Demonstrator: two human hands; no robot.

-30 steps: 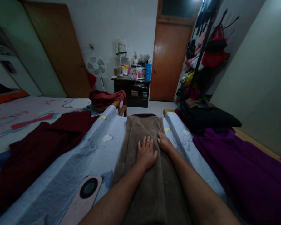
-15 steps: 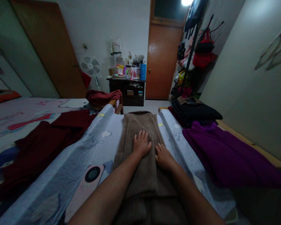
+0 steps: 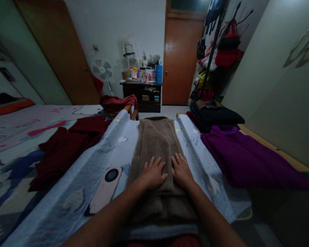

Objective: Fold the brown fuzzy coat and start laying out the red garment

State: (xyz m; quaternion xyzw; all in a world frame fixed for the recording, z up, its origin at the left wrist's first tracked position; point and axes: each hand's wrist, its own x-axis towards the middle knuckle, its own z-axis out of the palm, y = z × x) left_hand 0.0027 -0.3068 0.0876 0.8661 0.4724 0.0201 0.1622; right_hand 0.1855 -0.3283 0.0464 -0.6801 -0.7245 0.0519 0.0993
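A brown fleecy garment (image 3: 157, 144) lies folded lengthwise into a long strip on the light blue patterned sheet (image 3: 119, 151). Flat on its middle rests my left hand (image 3: 153, 173), fingers spread. My right hand (image 3: 181, 169) lies open along the garment's right side, its palm on the fabric. Neither hand grips anything. Left of my left forearm is a pink phone (image 3: 104, 192), lying on the sheet with its round dark camera ring upward. The near end of the garment, between my forearms, is in shadow.
Dark red clothing (image 3: 67, 147) lies to the left, by a printed bedspread (image 3: 41, 120). A purple garment (image 3: 247, 157) and a folded black stack (image 3: 216, 115) sit on the right. Rust-red cloth (image 3: 118, 103) hangs over a wooden piece at the far left corner.
Both hands have come nearer along the garment, the left hand more than the right. The view has shifted slightly, and the garment's near edge now shows.
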